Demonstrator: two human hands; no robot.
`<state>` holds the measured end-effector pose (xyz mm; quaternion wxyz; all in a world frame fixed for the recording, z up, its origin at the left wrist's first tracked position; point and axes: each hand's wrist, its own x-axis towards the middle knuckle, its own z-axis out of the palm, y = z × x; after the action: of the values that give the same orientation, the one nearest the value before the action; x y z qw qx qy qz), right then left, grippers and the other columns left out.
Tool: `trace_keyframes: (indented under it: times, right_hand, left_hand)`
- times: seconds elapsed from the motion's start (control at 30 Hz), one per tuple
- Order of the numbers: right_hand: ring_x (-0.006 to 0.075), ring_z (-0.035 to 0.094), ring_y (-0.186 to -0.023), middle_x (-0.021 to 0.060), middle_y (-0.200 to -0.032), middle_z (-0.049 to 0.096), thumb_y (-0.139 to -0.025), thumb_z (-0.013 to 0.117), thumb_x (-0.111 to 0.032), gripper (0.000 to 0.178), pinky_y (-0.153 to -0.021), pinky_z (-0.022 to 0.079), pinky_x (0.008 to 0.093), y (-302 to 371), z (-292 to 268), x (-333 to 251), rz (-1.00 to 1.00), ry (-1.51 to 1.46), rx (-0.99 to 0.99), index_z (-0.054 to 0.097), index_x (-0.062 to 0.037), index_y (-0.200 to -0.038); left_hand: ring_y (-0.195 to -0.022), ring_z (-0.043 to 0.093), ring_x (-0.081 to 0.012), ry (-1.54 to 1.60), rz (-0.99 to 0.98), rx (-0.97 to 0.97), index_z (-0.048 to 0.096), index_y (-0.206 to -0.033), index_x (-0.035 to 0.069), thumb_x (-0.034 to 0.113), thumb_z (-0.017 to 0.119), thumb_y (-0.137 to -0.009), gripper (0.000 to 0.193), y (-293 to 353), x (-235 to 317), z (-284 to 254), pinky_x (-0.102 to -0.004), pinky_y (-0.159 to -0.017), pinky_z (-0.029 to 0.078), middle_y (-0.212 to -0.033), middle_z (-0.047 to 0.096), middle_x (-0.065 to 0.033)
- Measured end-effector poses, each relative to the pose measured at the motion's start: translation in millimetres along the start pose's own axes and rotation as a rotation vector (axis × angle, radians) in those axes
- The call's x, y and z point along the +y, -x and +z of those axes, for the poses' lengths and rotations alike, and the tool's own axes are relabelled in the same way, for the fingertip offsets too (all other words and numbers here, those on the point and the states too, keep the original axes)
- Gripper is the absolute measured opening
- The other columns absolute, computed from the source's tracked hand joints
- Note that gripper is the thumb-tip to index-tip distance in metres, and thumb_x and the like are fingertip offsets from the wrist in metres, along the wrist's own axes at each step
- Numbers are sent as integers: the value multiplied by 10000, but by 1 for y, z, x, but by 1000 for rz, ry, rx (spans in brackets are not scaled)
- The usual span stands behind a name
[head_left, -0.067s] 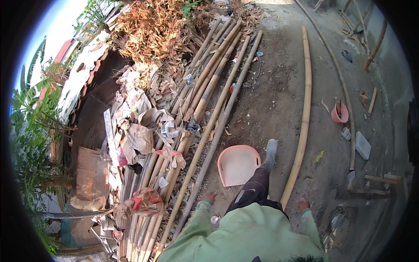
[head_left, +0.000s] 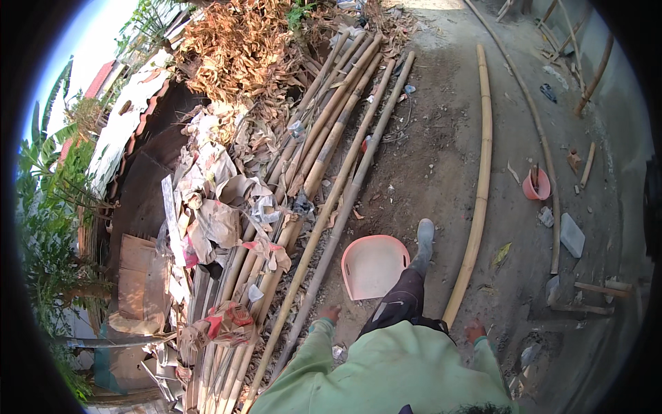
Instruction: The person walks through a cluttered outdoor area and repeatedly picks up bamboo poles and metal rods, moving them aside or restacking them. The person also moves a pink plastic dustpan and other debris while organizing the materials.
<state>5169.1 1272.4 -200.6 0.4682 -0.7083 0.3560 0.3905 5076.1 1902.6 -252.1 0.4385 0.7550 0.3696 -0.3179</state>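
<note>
My left hand [head_left: 331, 314] hangs low at my side with nothing visible in it, its fingers loosely extended. On the other side my right hand [head_left: 476, 330] hangs with its fingers apart, also holding nothing. A shallow pink plastic scoop pan [head_left: 376, 268] with slots near its sides lies on the ground in front of me, ahead of my left hand and apart from it. My grey boot [head_left: 425, 241] stands just to the right of the pan. A long bamboo pole [head_left: 477, 200] lies beyond the boot, its near end close to my right hand.
On the left lie bundled bamboo poles [head_left: 338, 145], littered with torn paper sacks [head_left: 217, 221] and dry leaves [head_left: 238, 55]. To the right are a pink bucket [head_left: 536, 188], a pale block [head_left: 572, 235] and a thin curved pole [head_left: 538, 117]. A wall [head_left: 624, 103] borders the right side.
The pan and boot sit slightly lower in view. My right hand is a little lower, with its fingers more visibly spread.
</note>
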Motion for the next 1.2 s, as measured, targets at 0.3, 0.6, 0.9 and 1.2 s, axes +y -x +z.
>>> trace_keyframes:
  times: [0.3,0.6,0.9,1.2]
  right_hand:
    - [286,654,-864,138,-1098,642,-853,646,-228,444,-703,526,397,-92,-85,-153,10,268,55,580,-110,-1276]
    - [193,635,-831,132,-1061,646,-874,626,-188,426,-696,511,323,-207,-115,-526,-417,24,188,565,-31,-1265]
    - [241,659,-799,118,-943,684,-859,636,-206,412,-692,532,368,-352,-148,-665,-144,282,47,593,-37,-1232]
    - [260,633,-1001,127,-1067,653,-872,645,-180,392,-825,519,387,-546,-218,-876,-400,897,-96,589,-43,-1235]
  left_hand:
    - [-952,661,-267,259,-348,-166,512,-1337,131,426,570,-912,521,-171,273,1,-466,-701,546,-1203,604,-100]
    - [-962,628,-185,685,309,86,552,-1261,-32,268,649,-894,484,-322,582,-106,-305,-831,497,-1131,647,-118]
    - [-834,660,-213,417,-59,235,587,-1246,34,387,603,-893,499,-375,632,-139,-337,-710,515,-1032,681,-94]
    - [-831,639,-259,894,-801,189,579,-1238,86,391,600,-920,441,-334,725,-76,-431,-670,517,-1125,641,-116]
